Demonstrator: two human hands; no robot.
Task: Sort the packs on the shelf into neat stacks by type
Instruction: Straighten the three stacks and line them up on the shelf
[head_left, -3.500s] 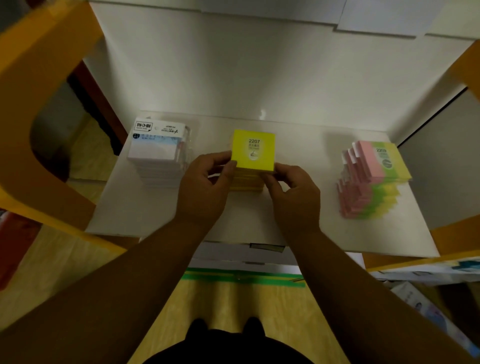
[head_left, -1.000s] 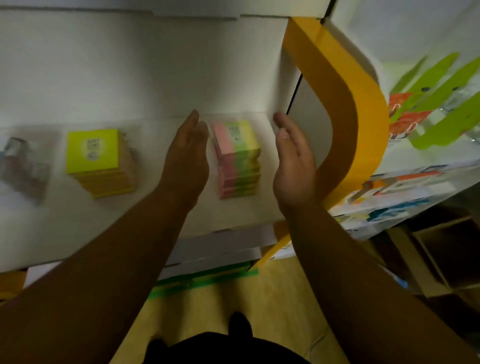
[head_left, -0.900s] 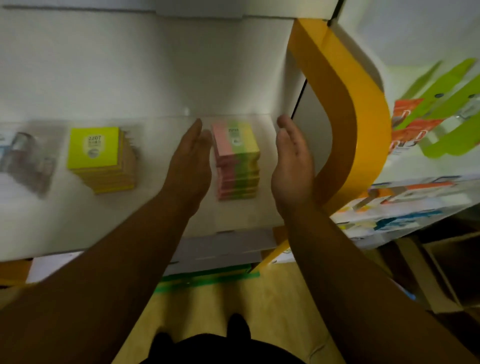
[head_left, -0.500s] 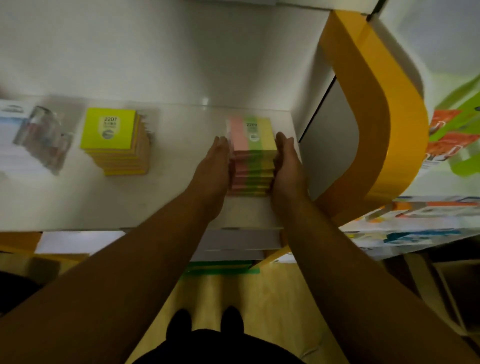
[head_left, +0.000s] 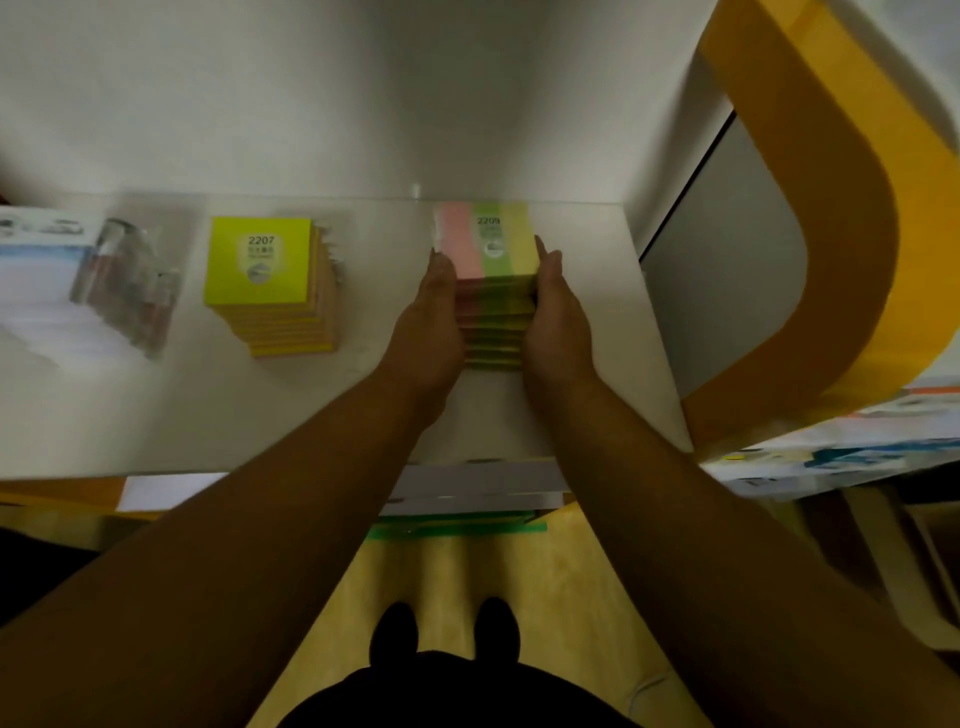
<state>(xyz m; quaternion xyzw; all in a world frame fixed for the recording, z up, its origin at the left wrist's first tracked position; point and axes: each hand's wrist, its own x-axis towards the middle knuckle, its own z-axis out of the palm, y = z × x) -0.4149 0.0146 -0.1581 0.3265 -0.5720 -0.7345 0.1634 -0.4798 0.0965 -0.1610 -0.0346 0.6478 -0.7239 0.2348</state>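
Tricolour note-pack stack (head_left: 488, 247) pressed between straight-fingered left hand (head_left: 431, 327) and right hand (head_left: 558, 322) could buckle if squeezed unevenly.

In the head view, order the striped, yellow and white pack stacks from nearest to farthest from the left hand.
1. striped pack stack: touching the left hand, right end.
2. yellow pack stack: farther left, middle.
3. white pack stack: far left.

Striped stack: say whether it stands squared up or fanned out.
Squared up. The striped stack shows its front edges in one column, left hand and right hand pressed flat against its sides.
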